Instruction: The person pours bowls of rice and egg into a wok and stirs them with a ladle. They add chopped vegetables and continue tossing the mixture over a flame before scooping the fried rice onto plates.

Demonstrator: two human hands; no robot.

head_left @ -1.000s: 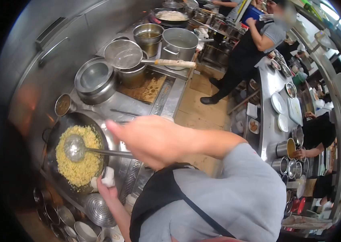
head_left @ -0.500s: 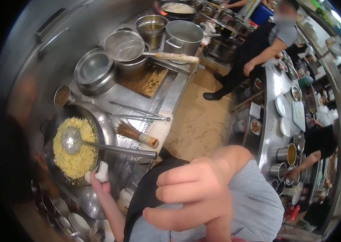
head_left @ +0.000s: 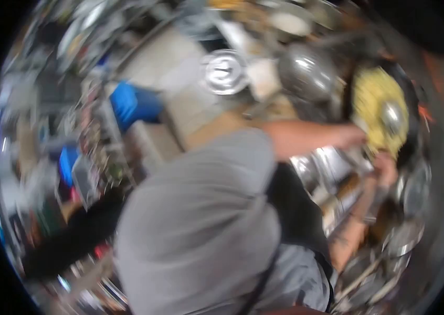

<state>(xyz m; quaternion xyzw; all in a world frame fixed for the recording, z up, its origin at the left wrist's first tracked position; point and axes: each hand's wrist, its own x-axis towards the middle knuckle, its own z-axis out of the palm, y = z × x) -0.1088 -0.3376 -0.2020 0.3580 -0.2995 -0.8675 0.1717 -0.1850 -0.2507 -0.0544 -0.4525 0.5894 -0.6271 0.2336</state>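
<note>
Everything is smeared by motion. A dark wok (head_left: 415, 92) holds yellow, crumbly food (head_left: 371, 97) that looks like fried rice or scrambled egg. In the food rests the round bowl of a metal ladle (head_left: 392, 116). My right hand (head_left: 384, 167) is closed at the near side of the wok, around the ladle's handle. My left hand (head_left: 352, 135) reaches the wok's rim and appears closed on a whitish folded cloth (head_left: 361, 125). Its fingers are blurred.
A large rounded metal vessel (head_left: 307, 72) stands beside the wok. A round, shiny metal lid or pan (head_left: 224, 72) lies farther back. Several metal pans and strainers (head_left: 403, 236) crowd the near right. A blue container (head_left: 135, 105) is off to the left.
The view has swung round, so the wok now appears at the right. My right hand has gone from bare in the foreground to the ladle's handle. My left hand remains at the wok's rim.
</note>
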